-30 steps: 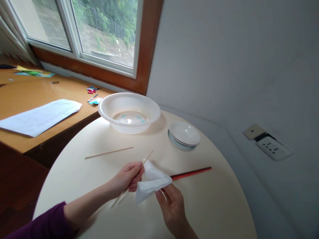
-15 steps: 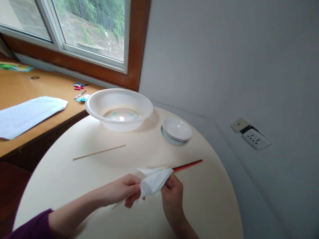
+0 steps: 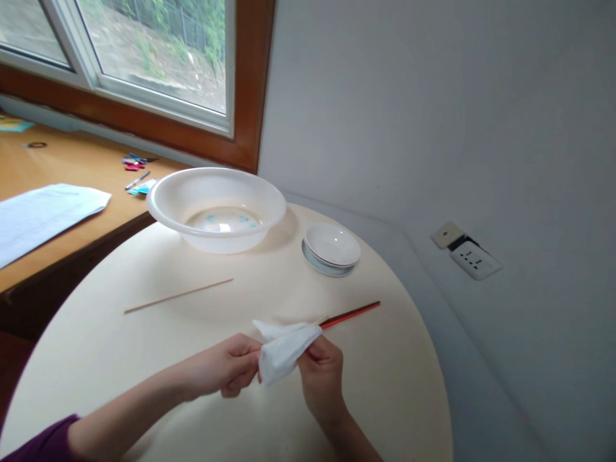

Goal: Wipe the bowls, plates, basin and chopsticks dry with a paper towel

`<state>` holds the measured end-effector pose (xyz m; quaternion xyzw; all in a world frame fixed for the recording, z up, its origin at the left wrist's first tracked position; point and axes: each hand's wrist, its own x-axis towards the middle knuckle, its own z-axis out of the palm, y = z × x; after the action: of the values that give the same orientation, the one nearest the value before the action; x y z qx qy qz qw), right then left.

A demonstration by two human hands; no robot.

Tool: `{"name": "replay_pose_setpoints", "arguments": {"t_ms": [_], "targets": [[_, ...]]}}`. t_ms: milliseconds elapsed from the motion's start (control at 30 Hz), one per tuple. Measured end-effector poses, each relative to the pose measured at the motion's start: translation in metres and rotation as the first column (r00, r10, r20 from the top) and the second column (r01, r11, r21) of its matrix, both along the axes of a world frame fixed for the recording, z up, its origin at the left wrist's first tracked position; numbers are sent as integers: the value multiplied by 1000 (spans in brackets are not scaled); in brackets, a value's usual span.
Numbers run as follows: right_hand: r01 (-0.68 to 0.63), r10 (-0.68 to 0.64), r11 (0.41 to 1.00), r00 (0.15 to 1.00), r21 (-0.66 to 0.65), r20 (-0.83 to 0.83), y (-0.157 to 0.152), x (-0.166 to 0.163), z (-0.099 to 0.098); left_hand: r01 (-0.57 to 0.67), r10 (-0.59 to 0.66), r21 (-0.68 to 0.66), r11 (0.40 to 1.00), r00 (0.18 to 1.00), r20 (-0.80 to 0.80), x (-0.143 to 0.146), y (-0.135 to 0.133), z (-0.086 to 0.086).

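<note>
My left hand (image 3: 235, 366) is closed at the left edge of a white cloth (image 3: 283, 353), around what appears to be a pale chopstick; its grip is mostly hidden. Pinched in the fingers of my right hand (image 3: 323, 378), the cloth is folded over the chopstick's middle. A light tip shows just past the cloth's upper right corner. Red and dark chopsticks (image 3: 353, 314) lie on the table beyond my right hand. Farther left, a single pale chopstick (image 3: 178, 295) rests on the tabletop.
A large whitish basin (image 3: 163, 215) stands at the back of the round table (image 3: 192, 430). Right of it are stacked white dishes (image 3: 332, 244). A wooden desk (image 3: 72, 151) with papers (image 3: 48, 208) adjoins at left. The wall holds a socket (image 3: 476, 260).
The view has turned slightly right, so everything sits farther left. The pale end that stuck out below my left hand no longer shows. Both hands keep their grip.
</note>
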<state>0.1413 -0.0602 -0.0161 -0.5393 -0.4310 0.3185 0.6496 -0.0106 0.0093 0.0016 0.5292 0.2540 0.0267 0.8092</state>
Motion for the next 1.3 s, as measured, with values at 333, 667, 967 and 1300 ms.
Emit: {"name": "replay_pose_setpoints", "arguments": {"t_ms": [333, 667, 967, 1300], "targets": [[282, -279, 959, 956, 15, -93, 9, 26, 4, -20, 20, -39, 999, 1000, -5, -1, 6, -1], [333, -331, 943, 935, -11, -129, 5, 37, -1, -61, 106, 463, 884, 992, -71, -5, 13, -4], [176, -156, 984, 879, 4, -450, 10, 45, 3, -117, 182, 559, 821, 981, -62, -3, 14, -5], [-171, 177, 983, 800, 65, -573, 8, 51, -5, -39, 65, 572, 820, 998, -25, -5, 13, 0]]}}
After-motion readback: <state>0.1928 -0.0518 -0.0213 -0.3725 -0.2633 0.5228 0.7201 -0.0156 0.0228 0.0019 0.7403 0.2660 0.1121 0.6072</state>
